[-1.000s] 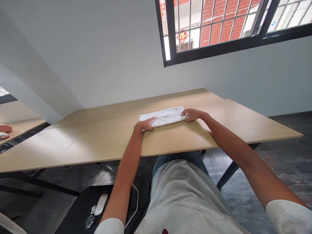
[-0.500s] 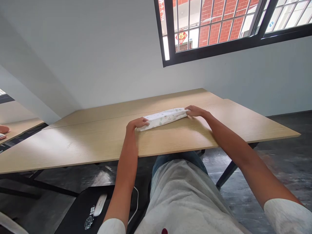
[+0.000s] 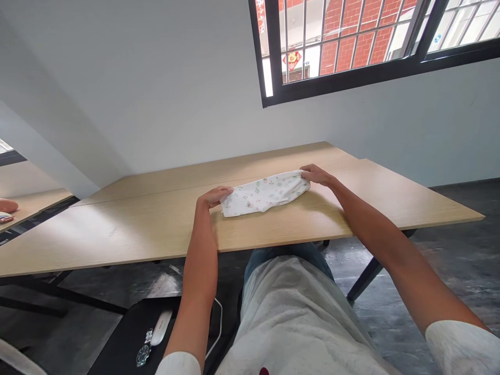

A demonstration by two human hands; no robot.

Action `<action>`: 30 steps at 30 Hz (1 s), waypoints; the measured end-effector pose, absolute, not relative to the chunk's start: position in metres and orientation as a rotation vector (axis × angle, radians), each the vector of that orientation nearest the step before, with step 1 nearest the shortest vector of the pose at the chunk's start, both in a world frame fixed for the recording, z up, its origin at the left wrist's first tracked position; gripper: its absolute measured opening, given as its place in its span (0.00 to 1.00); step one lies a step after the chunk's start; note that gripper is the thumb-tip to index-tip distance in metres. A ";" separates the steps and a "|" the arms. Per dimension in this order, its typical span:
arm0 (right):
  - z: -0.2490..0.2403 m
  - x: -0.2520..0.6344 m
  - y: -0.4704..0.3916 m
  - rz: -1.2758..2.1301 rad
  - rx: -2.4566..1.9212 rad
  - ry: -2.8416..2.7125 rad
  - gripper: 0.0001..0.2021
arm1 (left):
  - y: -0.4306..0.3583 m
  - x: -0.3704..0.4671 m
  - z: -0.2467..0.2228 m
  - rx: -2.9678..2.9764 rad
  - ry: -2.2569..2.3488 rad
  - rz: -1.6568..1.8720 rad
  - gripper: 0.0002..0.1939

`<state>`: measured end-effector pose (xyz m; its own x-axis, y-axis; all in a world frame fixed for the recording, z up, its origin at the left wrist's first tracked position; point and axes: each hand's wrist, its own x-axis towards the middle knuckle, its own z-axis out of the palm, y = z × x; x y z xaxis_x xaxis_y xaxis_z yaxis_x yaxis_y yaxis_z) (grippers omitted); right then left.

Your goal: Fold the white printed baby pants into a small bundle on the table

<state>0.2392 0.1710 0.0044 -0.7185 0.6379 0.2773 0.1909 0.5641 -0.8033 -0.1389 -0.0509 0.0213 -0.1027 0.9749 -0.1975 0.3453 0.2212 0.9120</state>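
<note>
A white cloth (image 3: pixel 266 194) printed with small coloured figures is stretched between my two hands over the wooden table (image 3: pixel 156 224). My left hand (image 3: pixel 215 196) pinches its left upper corner between thumb and fingers. At the right upper corner, my right hand (image 3: pixel 313 174) is closed on the fabric. The cloth's printed face is turned toward me and its lower edge hangs down near the tabletop. Whether that edge touches the wood I cannot tell. The exact kind of cloth does not show.
Behind the table stands a pale wall (image 3: pixel 175 94) with a barred window (image 3: pixel 344 41). A black chair (image 3: pixel 117 344) at lower left carries a wristwatch (image 3: pixel 144 354) and a white case (image 3: pixel 161 327). At far left, a second table (image 3: pixel 42 205) shows.
The cloth has gone from a narrow folded strip to a wider hanging panel. My left hand has shifted slightly left and up, my right hand slightly right and up.
</note>
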 end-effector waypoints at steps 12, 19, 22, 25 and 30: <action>-0.010 0.224 0.176 1.147 -1.028 -2.110 0.13 | -0.041 -0.134 0.013 1.241 2.011 1.030 0.29; -0.012 0.224 0.178 0.935 -1.155 -2.146 0.15 | -0.045 -0.145 0.014 1.592 1.963 0.679 0.46; -0.012 0.223 0.178 0.800 -1.162 -2.221 0.17 | -0.040 -0.150 0.009 1.640 2.030 0.647 0.43; -0.013 0.221 0.179 0.651 -1.166 -2.294 0.17 | -0.035 -0.152 0.006 1.650 2.086 0.611 0.41; -0.021 0.216 0.185 0.533 -1.102 -2.253 0.17 | -0.032 -0.150 0.006 1.596 2.200 0.589 0.43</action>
